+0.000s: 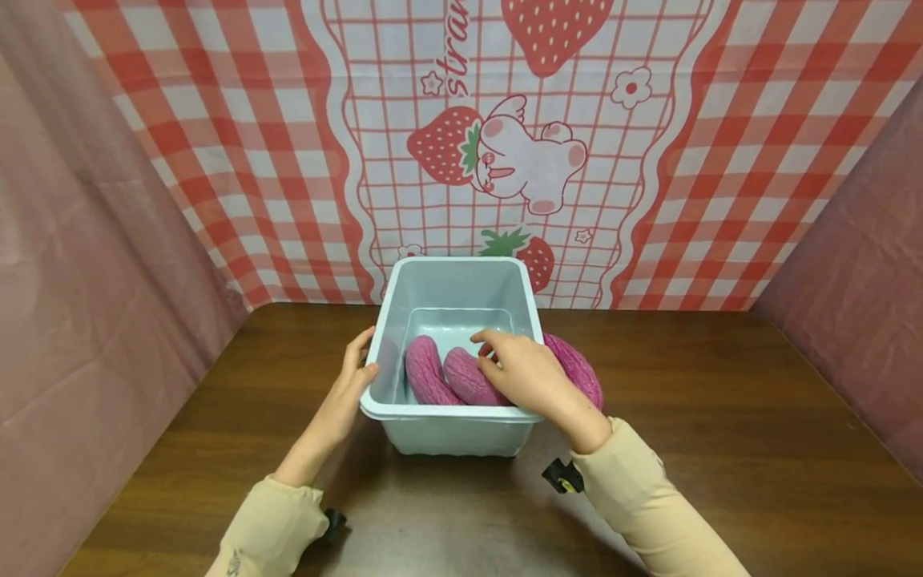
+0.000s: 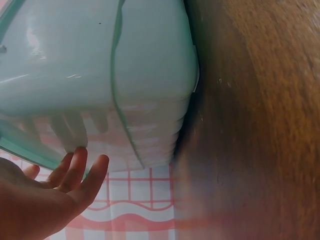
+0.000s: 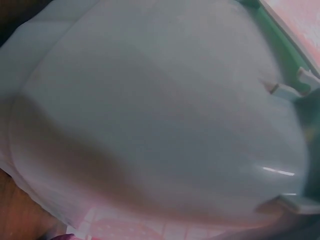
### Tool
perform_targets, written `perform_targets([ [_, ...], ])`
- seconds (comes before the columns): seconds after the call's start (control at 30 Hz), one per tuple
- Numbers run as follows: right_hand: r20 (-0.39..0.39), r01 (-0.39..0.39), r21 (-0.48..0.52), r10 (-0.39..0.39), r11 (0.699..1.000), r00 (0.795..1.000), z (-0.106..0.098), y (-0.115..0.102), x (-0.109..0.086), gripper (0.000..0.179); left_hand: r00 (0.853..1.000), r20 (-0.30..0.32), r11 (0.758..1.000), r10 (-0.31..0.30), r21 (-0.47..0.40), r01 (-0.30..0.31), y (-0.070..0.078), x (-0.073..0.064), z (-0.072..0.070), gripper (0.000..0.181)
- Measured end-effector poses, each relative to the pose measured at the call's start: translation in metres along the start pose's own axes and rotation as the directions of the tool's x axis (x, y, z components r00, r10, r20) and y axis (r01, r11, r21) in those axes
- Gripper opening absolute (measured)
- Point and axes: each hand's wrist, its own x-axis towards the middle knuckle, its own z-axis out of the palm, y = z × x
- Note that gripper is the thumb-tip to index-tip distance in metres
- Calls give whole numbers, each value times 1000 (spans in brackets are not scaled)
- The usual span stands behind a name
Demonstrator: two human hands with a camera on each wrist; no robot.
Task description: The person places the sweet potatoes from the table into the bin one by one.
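A pale blue-grey plastic bin point(image 1: 454, 433) stands on the table with two pink yarn skeins inside, a left skein point(image 1: 427, 373) and a right skein point(image 1: 465, 377). My left hand point(image 1: 346, 393) is at the bin's left side, thumb by the rim. In the left wrist view its fairly straight fingers point(image 2: 90, 182) touch the outer wall. Reaching over the right rim, my right hand point(image 1: 530, 370) hovers with loosely bent fingers at the right skein, covering part of it. A magenta yarn skein point(image 1: 573, 369) lies outside, right of the bin. The bin's outer wall point(image 3: 165, 115) fills the right wrist view.
The brown wooden table point(image 1: 707, 425) extends on both sides of the bin. Behind it hangs a red-and-white checked strawberry cloth point(image 1: 274, 144). Pink curtains point(image 1: 86, 264) flank the table. Small black devices point(image 1: 561, 476) sit at both cuffs.
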Motion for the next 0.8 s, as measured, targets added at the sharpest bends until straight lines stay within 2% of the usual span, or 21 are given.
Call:
perform_targets([
  [0.4, -81, -10, 51, 14, 999, 997, -1, 0, -1, 26, 1000, -1, 1000, -21, -5, 21, 2, -1, 1, 55],
  [0.8, -218, 20, 203, 25, 979, 976, -1, 3, -4, 21, 1000, 8, 1000, -20, -16, 20, 3, -1, 1, 55],
])
